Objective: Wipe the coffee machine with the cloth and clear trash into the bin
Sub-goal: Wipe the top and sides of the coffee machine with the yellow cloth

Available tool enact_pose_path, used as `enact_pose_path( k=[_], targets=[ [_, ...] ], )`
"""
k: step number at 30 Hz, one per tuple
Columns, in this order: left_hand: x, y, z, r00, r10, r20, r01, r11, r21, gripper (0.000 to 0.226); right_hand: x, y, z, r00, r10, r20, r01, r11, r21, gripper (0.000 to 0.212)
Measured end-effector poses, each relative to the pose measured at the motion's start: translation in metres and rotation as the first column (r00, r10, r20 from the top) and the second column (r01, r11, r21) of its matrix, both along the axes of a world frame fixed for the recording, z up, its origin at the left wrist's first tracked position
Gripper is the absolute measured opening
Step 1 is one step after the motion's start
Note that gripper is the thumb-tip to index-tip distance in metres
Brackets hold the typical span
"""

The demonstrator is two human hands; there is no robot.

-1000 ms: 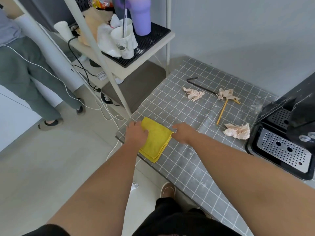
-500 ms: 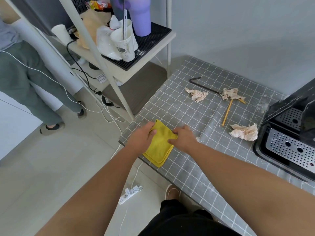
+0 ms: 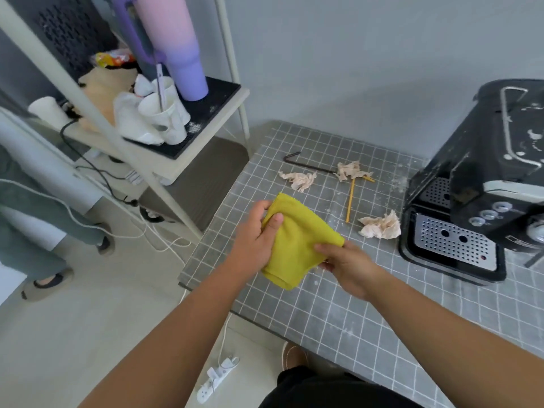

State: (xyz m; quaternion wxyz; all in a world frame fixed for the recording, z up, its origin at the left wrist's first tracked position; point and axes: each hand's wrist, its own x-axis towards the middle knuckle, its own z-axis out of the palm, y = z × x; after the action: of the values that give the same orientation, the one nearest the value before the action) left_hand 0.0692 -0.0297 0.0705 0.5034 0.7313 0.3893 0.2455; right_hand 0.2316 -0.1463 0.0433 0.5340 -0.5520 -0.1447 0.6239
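Observation:
A folded yellow cloth (image 3: pixel 297 242) hangs above the grey tiled table (image 3: pixel 338 307), held between both hands. My left hand (image 3: pixel 253 237) grips its left edge with the thumb on top. My right hand (image 3: pixel 347 266) pinches its right corner. The black coffee machine (image 3: pixel 482 184), speckled with white residue, stands at the right with its perforated drip tray (image 3: pixel 453 245) facing me. Three crumpled tissues lie on the table: one (image 3: pixel 297 179), another (image 3: pixel 351 170), and a third (image 3: pixel 381 226) next to the machine. A yellow stick (image 3: pixel 350 201) and a black bent straw (image 3: pixel 306 163) lie among them. No bin is visible.
A white shelf rack (image 3: pixel 182 142) with paper cups (image 3: pixel 164 119) and a purple tumbler (image 3: pixel 179 54) stands left of the table. Another person's legs (image 3: pixel 35 231) are at the far left. Cables and a power strip (image 3: pixel 216 378) lie on the floor.
Both hands have lifted the yellow cloth off the table's left corner and hold it up between them. The view has shifted right, showing more of the coffee machine.

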Motion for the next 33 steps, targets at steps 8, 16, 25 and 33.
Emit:
enact_pose_path(
  k=[8,16,25,33],
  targets=[
    [0.086,-0.025,0.03,0.99,-0.05,0.133,0.072,0.984,-0.166,0.027,0.048,-0.054,0.052,0.893,-0.45,0.002,0.448,0.889,0.096,0.052],
    [0.129,-0.047,0.066,0.911,-0.387,0.144,0.412,0.877,-0.247,0.016,0.073,-0.118,0.088,0.876,-0.287,0.388,0.303,0.953,0.021,0.05],
    [0.158,-0.082,0.116,0.716,-0.689,0.118,0.698,0.708,-0.102,0.05,0.081,-0.189,0.146,0.566,-0.141,0.812,0.363,0.927,-0.092,0.047],
    [0.183,-0.113,0.137,0.718,-0.667,0.197,0.683,0.73,-0.018,0.05,0.111,-0.224,0.17,0.527,-0.417,0.741,0.471,0.869,0.154,0.041]
  ],
)
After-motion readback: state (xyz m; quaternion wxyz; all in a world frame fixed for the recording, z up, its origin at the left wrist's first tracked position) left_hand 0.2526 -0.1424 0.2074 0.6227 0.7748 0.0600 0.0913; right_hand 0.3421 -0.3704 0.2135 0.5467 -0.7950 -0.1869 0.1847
